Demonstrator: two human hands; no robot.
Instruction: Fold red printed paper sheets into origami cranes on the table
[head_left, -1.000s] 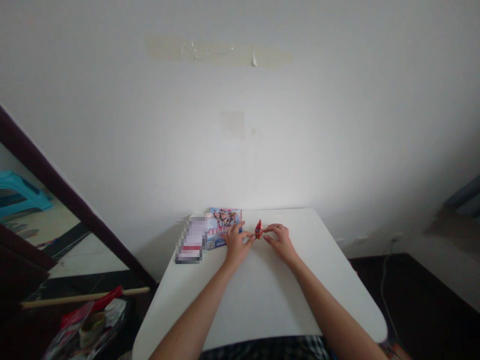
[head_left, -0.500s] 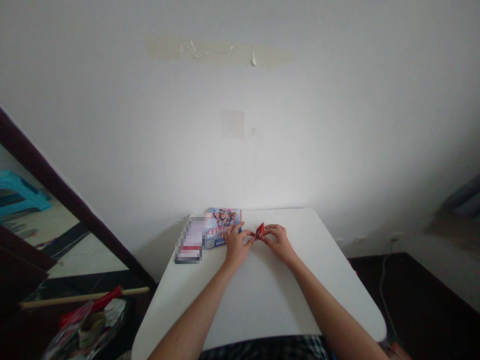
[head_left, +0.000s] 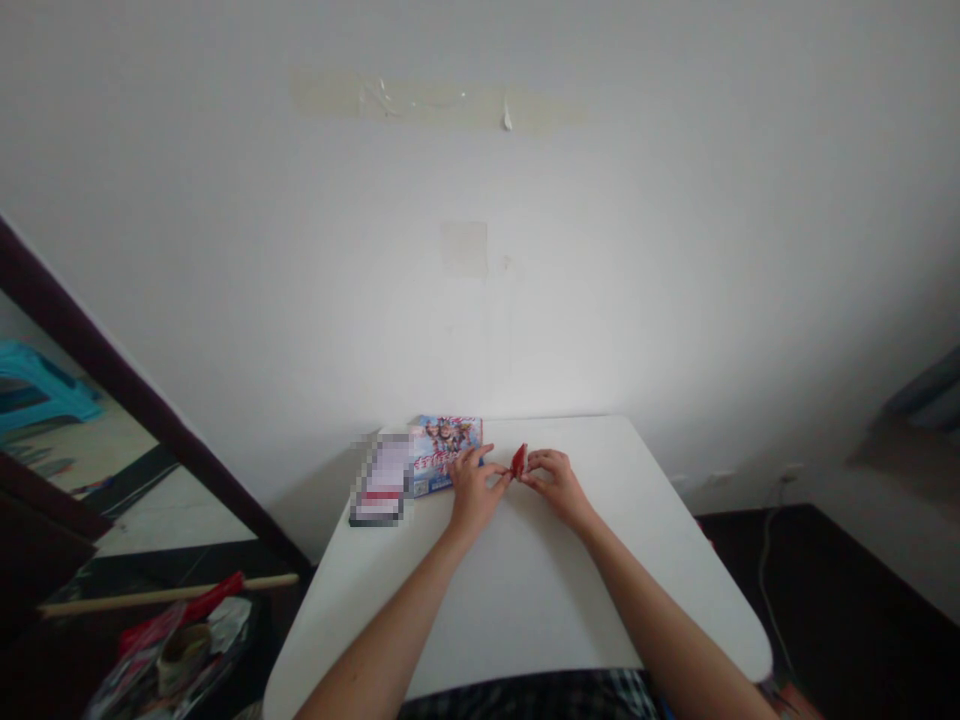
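A small red folded paper piece (head_left: 518, 459) stands on edge on the white table (head_left: 525, 590), near its far side. My left hand (head_left: 472, 488) pinches its lower left corner with thumb and forefinger. My right hand (head_left: 553, 481) has its fingers curled and pressed against the paper's right side. Both forearms reach forward across the tabletop.
A colourful printed packet (head_left: 444, 454) lies flat just left of my left hand, and a blurred dark-edged object (head_left: 381, 480) sits beside it. A white wall rises behind the table. On the floor at left are a wooden stick (head_left: 172, 594) and a bag of clutter (head_left: 172, 655).
My right hand has moved in closer to the red paper and now presses its right side. The paper has been folded narrower and more upright. My left hand has stayed in place.
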